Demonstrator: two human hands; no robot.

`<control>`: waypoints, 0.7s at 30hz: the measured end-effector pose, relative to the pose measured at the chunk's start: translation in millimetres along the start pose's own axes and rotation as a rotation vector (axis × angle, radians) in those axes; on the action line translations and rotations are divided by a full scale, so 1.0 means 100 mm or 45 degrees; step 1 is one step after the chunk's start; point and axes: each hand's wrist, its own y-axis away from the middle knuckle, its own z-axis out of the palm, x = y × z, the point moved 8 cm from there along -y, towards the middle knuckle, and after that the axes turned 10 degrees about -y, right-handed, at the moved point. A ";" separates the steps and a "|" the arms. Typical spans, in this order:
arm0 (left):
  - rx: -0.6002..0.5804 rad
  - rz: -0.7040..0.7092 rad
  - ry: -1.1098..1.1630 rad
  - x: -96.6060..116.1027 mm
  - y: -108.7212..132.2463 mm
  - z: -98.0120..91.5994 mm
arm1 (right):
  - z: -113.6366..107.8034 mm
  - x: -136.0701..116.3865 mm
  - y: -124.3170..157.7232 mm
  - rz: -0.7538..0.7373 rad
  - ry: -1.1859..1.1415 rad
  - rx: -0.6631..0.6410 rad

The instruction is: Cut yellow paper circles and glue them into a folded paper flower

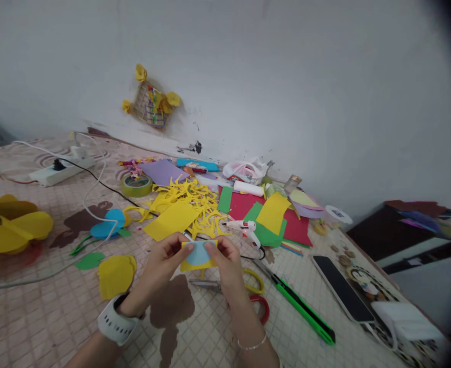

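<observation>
Holding blue-and-yellow paper (200,254) | both hands (172,257) (227,257) | plastic bag (244,170): contents unclear

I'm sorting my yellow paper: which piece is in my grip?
The small yellow piece with light blue paper over it, between your left grip and right grip; the yellow stack and larger yellow sheets aren't held.

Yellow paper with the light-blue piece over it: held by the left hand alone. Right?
Not the left hand alone: the head view shows the right hand holding the yellow paper and light-blue piece too.
</observation>
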 end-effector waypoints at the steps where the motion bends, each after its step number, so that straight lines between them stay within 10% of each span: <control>1: 0.000 0.001 -0.001 0.00 0.00 0.00 | 0.00 0.00 0.00 0.000 -0.001 -0.003; 21: -0.038 0.108 -0.142 0.04 -0.02 0.00 | 0.08 -0.03 0.04 -0.082 0.202 -0.162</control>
